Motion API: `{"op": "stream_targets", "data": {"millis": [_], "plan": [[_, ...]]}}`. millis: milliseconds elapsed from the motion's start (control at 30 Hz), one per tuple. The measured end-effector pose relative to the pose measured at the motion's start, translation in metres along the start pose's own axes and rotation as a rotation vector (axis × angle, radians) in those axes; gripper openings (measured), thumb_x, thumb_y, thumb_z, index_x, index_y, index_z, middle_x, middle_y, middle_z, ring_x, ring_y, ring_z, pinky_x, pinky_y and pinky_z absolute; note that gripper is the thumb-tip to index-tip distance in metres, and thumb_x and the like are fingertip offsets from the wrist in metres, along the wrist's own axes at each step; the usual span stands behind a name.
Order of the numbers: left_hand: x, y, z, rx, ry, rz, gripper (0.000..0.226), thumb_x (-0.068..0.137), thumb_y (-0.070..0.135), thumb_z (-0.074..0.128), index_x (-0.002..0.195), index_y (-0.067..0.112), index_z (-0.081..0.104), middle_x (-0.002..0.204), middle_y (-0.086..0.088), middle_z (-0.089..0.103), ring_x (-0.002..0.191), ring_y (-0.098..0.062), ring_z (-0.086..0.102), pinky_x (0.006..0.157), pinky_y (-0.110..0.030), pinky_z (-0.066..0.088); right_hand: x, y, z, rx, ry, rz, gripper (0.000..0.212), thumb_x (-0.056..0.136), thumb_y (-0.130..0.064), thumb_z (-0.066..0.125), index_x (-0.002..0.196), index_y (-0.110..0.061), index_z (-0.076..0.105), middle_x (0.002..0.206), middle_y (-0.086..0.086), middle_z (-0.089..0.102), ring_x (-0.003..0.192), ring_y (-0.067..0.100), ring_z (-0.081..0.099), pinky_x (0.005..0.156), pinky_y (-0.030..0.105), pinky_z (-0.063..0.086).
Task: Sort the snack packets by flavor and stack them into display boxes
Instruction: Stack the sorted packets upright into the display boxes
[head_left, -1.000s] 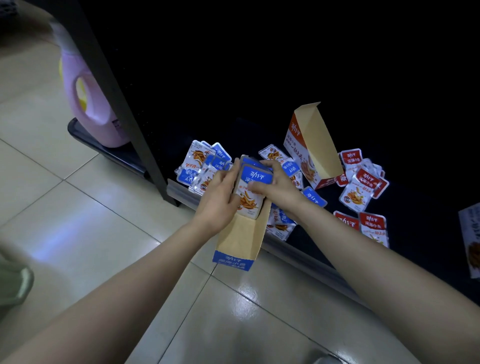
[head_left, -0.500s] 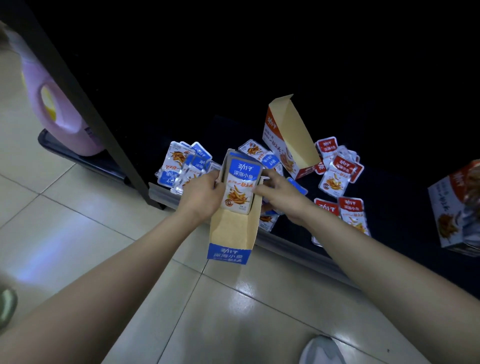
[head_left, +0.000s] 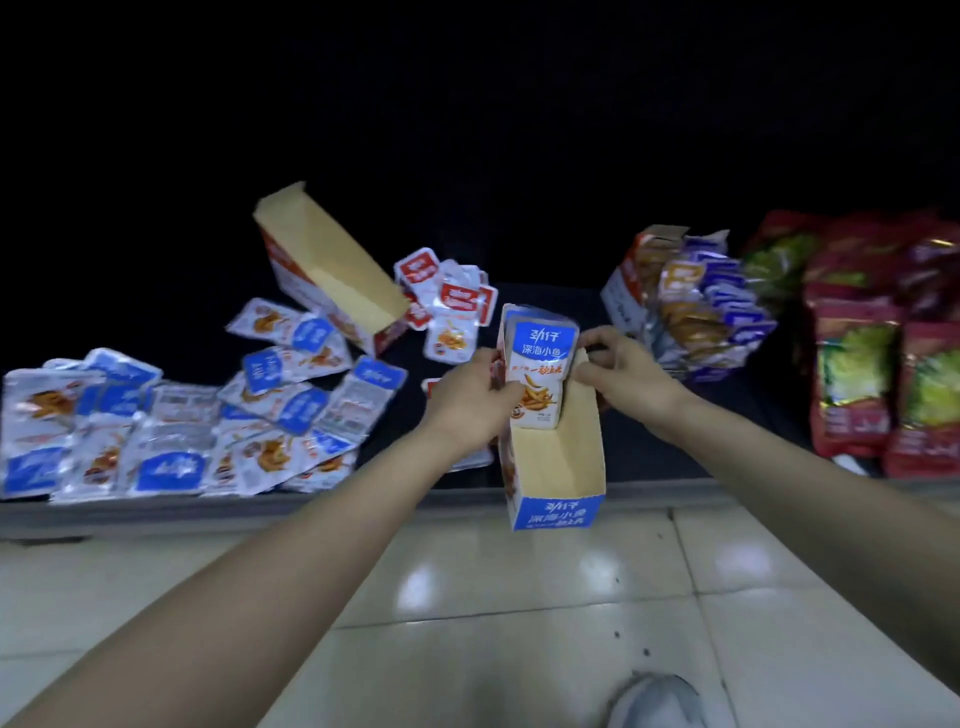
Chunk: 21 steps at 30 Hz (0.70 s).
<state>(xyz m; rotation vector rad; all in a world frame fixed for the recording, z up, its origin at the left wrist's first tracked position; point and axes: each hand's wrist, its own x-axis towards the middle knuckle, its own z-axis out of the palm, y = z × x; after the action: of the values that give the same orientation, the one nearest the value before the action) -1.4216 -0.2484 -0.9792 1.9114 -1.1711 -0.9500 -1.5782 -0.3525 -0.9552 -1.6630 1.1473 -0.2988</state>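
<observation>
The left hand (head_left: 470, 400) grips the left wall of the blue display box (head_left: 558, 467), its thumb on the stack of blue packets (head_left: 540, 364) standing upright at the box's far end. The right hand (head_left: 623, 366) pinches the right wall. The box is held over the shelf (head_left: 260, 512) edge. Loose blue packets (head_left: 171, 415) lie left, near a tilted red display box (head_left: 332, 270).

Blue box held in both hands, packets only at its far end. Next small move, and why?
Likely set the blue box down on the shelf and send the left hand to the loose blue packets. Both hands, the right hand included, grip the box. The stack fills only its far end, and the near half is bare.
</observation>
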Motion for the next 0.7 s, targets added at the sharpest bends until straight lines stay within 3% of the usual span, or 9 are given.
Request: {"op": "stream_targets", "data": {"millis": [167, 367, 533, 700], "plan": [[0.028, 0.023, 0.063, -0.042, -0.108, 0.072, 0.046, 0.093, 0.033, 0.055, 0.135, 0.019, 0.043, 0.116, -0.006, 0.063, 0.098, -0.024, 0.064, 0.084, -0.043, 0.055, -0.005, 0.04, -0.053, -0.025, 0.14, 0.04, 0.02, 0.097, -0.004, 0.049, 0.113, -0.016, 0.048, 0.096, 0.002, 0.067, 0.085, 0.015, 0.065, 0.064, 0.029, 0.052], [0.042, 0.033, 0.108, 0.022, -0.181, 0.067, 0.049, 0.094, 0.03, 0.053, 0.139, 0.017, 0.038, 0.127, -0.009, 0.056, 0.114, -0.025, 0.055, 0.093, -0.038, 0.048, 0.0, 0.08, -0.079, -0.005, 0.193, 0.08, 0.027, 0.093, -0.01, 0.059, 0.118, -0.017, 0.054, 0.119, 0.008, 0.064, 0.116, 0.024, 0.058, 0.094, 0.043, 0.05], [0.042, 0.029, 0.116, 0.015, -0.137, 0.082, 0.053, 0.093, 0.031, 0.055, 0.142, 0.023, 0.036, 0.129, -0.007, 0.051, 0.111, -0.022, 0.057, 0.095, -0.039, 0.048, 0.001, 0.092, -0.084, 0.03, 0.172, 0.065, 0.026, 0.094, -0.008, 0.058, 0.117, -0.017, 0.051, 0.111, 0.003, 0.063, 0.107, 0.017, 0.059, 0.077, 0.027, 0.049], [0.037, 0.023, 0.117, 0.019, -0.141, 0.078, 0.05, 0.094, 0.035, 0.054, 0.14, 0.023, 0.04, 0.129, -0.007, 0.051, 0.109, -0.021, 0.057, 0.094, -0.041, 0.049, -0.005, 0.099, -0.084, 0.067, 0.104, 0.077, 0.034, 0.092, -0.012, 0.062, 0.123, -0.015, 0.049, 0.11, 0.001, 0.063, 0.101, 0.014, 0.061, 0.067, 0.021, 0.048]]}}
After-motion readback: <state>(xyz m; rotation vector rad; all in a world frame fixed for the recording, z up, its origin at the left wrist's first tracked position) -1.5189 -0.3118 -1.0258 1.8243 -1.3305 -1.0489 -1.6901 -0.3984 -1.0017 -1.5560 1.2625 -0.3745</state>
